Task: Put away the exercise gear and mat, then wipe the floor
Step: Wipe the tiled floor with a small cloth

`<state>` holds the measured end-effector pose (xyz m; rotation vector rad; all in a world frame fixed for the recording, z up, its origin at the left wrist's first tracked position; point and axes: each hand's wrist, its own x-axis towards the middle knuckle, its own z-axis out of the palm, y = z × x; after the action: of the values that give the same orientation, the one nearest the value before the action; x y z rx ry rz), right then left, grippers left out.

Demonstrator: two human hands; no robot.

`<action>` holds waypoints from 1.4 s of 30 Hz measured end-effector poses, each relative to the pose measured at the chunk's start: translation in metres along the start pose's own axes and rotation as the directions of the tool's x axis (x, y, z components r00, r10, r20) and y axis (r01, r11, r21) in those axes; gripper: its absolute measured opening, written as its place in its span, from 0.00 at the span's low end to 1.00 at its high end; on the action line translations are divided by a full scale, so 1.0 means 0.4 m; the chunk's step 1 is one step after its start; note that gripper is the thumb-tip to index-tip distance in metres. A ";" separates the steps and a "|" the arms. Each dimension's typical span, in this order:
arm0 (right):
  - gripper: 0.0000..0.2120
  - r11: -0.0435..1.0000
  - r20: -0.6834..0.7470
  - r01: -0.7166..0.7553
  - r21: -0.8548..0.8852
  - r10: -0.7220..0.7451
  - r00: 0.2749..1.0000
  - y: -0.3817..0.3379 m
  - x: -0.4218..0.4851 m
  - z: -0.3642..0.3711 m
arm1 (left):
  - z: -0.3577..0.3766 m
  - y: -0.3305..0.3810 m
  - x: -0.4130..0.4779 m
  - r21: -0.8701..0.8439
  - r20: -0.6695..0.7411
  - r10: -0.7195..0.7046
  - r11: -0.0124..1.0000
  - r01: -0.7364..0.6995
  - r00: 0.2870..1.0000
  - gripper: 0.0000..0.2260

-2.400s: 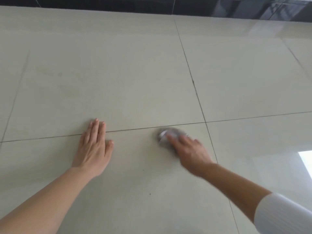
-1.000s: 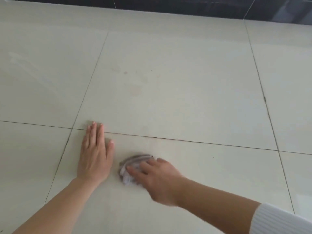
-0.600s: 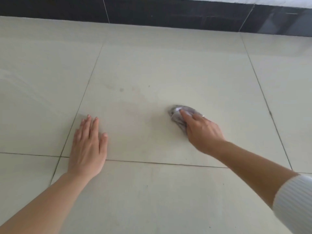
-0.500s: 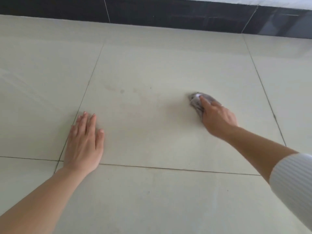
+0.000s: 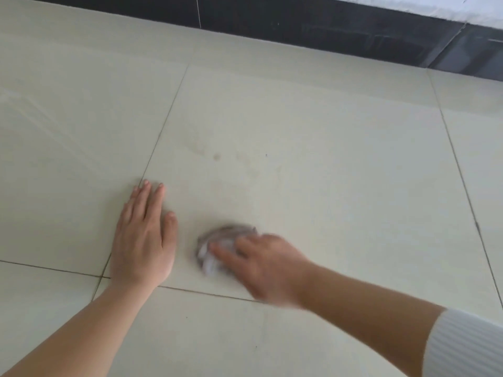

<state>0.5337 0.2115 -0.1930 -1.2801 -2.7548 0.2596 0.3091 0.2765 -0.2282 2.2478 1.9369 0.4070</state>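
Observation:
A crumpled grey and white cloth (image 5: 217, 244) is pressed on the cream tiled floor (image 5: 340, 186) under my right hand (image 5: 268, 269), which grips it and looks blurred with motion. My left hand (image 5: 144, 238) lies flat on the floor just left of the cloth, fingers straight and holding nothing. Faint brownish smudges (image 5: 216, 156) mark the tile beyond the cloth. No exercise gear or mat is in view.
A black skirting band (image 5: 340, 31) runs along the far edge of the floor, with a white wall strip (image 5: 435, 6) above it at the top right. Dark grout lines cross the tiles.
My right hand has swept the cloth from the far right of the tile back toward me and leftward, close beside my left hand. My left hand stays planted on the floor.

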 end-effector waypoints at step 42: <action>0.17 0.668 -0.010 -0.744 0.025 0.744 0.668 0.511 0.484 -0.100 | -0.021 0.014 0.005 -0.014 0.072 -0.067 0.998 0.068 0.995 0.23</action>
<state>0.5684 0.4936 -0.1905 -2.3294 -2.0221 0.3131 0.3120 0.2771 -0.2186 2.1495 1.9599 0.3278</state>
